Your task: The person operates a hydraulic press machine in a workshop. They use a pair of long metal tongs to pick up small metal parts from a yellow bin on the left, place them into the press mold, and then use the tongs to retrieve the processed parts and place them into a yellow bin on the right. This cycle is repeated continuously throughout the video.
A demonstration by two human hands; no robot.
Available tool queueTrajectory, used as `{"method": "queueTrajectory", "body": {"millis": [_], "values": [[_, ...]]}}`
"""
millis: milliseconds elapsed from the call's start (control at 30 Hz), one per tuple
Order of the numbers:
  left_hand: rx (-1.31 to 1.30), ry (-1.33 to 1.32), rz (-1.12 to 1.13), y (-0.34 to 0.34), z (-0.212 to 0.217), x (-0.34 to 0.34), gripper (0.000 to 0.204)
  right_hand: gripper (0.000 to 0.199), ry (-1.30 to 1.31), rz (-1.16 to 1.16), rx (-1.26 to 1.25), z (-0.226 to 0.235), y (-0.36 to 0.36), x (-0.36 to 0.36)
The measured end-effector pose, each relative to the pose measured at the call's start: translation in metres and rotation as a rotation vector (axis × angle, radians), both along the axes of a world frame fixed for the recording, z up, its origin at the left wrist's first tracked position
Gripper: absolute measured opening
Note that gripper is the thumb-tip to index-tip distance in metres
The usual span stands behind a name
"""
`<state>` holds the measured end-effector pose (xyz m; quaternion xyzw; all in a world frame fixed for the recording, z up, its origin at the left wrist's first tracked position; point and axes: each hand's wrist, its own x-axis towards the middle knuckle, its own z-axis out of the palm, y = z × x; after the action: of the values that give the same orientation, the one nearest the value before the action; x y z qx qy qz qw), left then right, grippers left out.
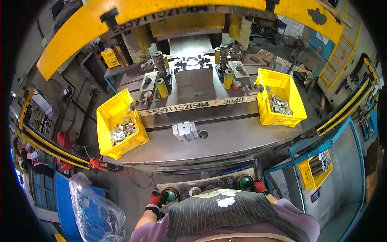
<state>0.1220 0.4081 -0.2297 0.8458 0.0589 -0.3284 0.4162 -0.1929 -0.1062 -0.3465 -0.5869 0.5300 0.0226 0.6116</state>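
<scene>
My left hand (157,199), in a red and black glove, is at the left end of a control panel (209,182), next to a round green button (171,195). At the panel's other end, my right hand (260,187), gloved in red, lies beside a second green button (245,182). Both sets of fingers are too small and partly hidden to show their pose. Beyond the panel, a small stack of silver metal parts (186,131) stands on the press bed (225,139). Behind it sits a die set (195,82) with upright guide posts.
Yellow bins with metal pieces stand on the bed at left (142,141) and right (300,117). A yellow guard beam (225,5) arches overhead. To my right, a blue-framed table (342,161) carries a yellow bin (307,179) and a phone (317,195). Plastic wrap (86,205) hangs at left.
</scene>
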Motion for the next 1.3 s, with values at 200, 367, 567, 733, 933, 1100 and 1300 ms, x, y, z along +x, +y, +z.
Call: {"method": "queueTrajectory", "body": {"millis": [200,367,567,733,933,1100,1300], "values": [[-0.097,-0.126,-0.054,0.01,-0.016,-0.002,0.029,0.048,0.066,-0.036,-0.064,0.007,0.005,0.004],[-0.321,-0.077,0.05,0.022,-0.047,-0.001,0.026,0.053,-0.088,0.058,-0.078,-0.016,-0.005,-0.01],[-0.388,0.012,0.103,0.021,-0.027,-0.014,0.019,0.046,-0.091,0.193,-0.077,0.032,0.001,-0.01],[-0.317,-0.778,0.348,0.079,-0.037,-0.02,0.03,0.043,-0.432,-0.532,-0.139,0.158,0.038,0.045],[-0.486,-0.515,1.01,0.007,0.142,0.006,0.039,0.056,-0.55,0.125,-0.848,0.335,0.033,0.191],[-0.556,-0.67,0.593,-0.031,0.162,0.039,0.032,0.053,-0.622,0.388,-1.236,0.414,0.033,0.33],[-0.688,-0.562,0.256,-0.096,0.162,0.048,0.038,0.042,-0.347,0.464,-1.288,0.427,0.007,0.413]]}}
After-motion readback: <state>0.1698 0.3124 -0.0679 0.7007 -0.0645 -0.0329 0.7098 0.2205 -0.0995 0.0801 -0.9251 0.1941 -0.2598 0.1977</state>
